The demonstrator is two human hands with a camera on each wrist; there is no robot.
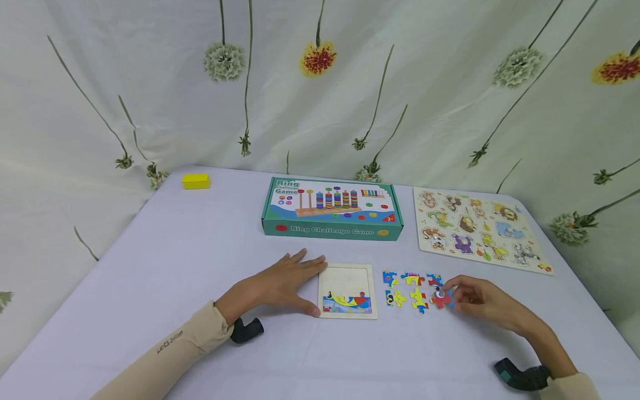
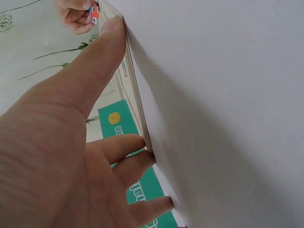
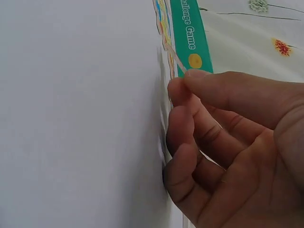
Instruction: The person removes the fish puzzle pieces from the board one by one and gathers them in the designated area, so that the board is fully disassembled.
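A square wooden puzzle tray (image 1: pixel 345 275) lies in front of me, its lower part filled with picture pieces in blue, yellow and red. My left hand (image 1: pixel 287 283) has its fingers spread, with the thumb and a fingertip touching the tray's left edge. To the right, my right hand (image 1: pixel 487 303) pinches a red puzzle piece (image 1: pixel 441 299) with an eye printed on it between thumb and forefinger. In the right wrist view the puzzle piece (image 3: pixel 175 58) appears edge-on and tilted. Several loose puzzle pieces (image 1: pixel 418 300) lie between the tray and that hand.
A green Ring Challenge Game box (image 1: pixel 332 229) stands behind the tray. At the back right lies an animal peg board (image 1: pixel 475 228), and a yellow block (image 1: pixel 196 181) sits at the far left corner. Behind the table hangs a flower-patterned cloth (image 1: pixel 430 139).
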